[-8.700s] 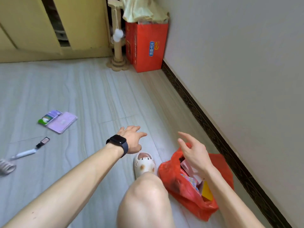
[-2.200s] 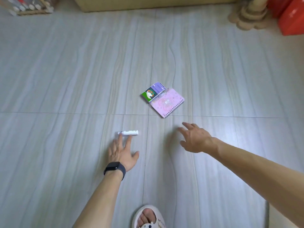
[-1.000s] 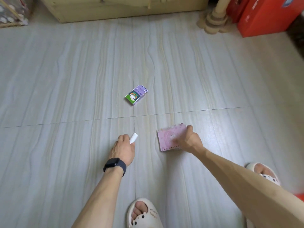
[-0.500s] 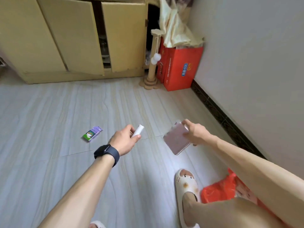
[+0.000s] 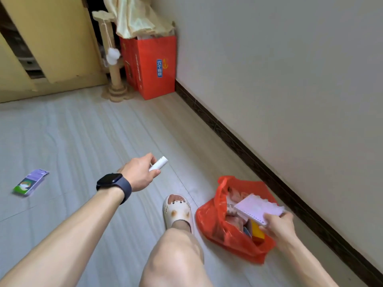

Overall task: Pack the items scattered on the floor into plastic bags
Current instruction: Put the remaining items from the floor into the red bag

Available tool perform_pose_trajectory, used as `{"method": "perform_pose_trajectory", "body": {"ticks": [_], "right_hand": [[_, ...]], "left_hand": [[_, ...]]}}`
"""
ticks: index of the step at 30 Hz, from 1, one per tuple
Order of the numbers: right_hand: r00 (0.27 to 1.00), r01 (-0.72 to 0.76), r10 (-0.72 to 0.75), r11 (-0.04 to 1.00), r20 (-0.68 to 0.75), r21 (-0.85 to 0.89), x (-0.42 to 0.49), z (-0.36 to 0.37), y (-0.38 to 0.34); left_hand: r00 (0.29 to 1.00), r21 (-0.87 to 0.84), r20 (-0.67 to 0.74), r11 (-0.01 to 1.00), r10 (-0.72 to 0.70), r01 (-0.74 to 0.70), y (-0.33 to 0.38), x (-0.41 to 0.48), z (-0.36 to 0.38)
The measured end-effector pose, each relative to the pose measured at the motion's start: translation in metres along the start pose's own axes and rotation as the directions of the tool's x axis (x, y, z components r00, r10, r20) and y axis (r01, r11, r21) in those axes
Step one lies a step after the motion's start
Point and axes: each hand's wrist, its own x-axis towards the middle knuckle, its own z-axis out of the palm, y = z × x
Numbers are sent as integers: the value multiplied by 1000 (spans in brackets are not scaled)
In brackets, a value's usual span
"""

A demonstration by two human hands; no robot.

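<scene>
Head view: a grey tiled floor (image 5: 83, 131) meets a pale wall (image 5: 279, 69) with a dark skirting board (image 5: 238, 141). In the corner, one red box (image 5: 153, 65) carries a blue label with Chinese characters. One red plastic bag (image 5: 209, 222) lies open near the wall. Over it, the grip of the right hand (image 5: 277, 226) pinches one pink notebook (image 5: 257, 208). The left hand (image 5: 138, 175) has its grip curled around one white tube (image 5: 158, 163). One purple packet (image 5: 31, 182) lies on the floor.
</scene>
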Motion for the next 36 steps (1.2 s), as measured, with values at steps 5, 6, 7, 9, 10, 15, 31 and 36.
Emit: {"method": "perform_pose_trajectory", "body": {"ticks": [5,6,7,9,10,15,31,36], "right_hand": [[951,-308,286,836,118,455,12,5,24],[933,-357,323,765,160,536,13,9,23],[912,-405,350,691,213,598,14,15,23],[857,-512,385,569,342,643,20,25,22],[829,-554,410,508,381,659,27,31,24],[849,-513,393,450,354,731,52,50,48],[804,-57,1,996,595,74,-40,22,-30],[818,98,-114,993,564,59,-37,40,-34]], "left_hand": [[993,-48,110,998,46,-41,32,11,50],[989,-39,135,998,55,-50,36,13,58],[985,-18,160,998,63,-61,40,15,64],[980,8,185,997,72,-75,48,19,70],[980,3,183,997,76,-78,52,22,72],[981,-21,167,995,99,-96,64,29,75],[854,-214,394,937,341,-276,137,32,105],[863,-309,358,918,356,-250,152,33,122]]}}
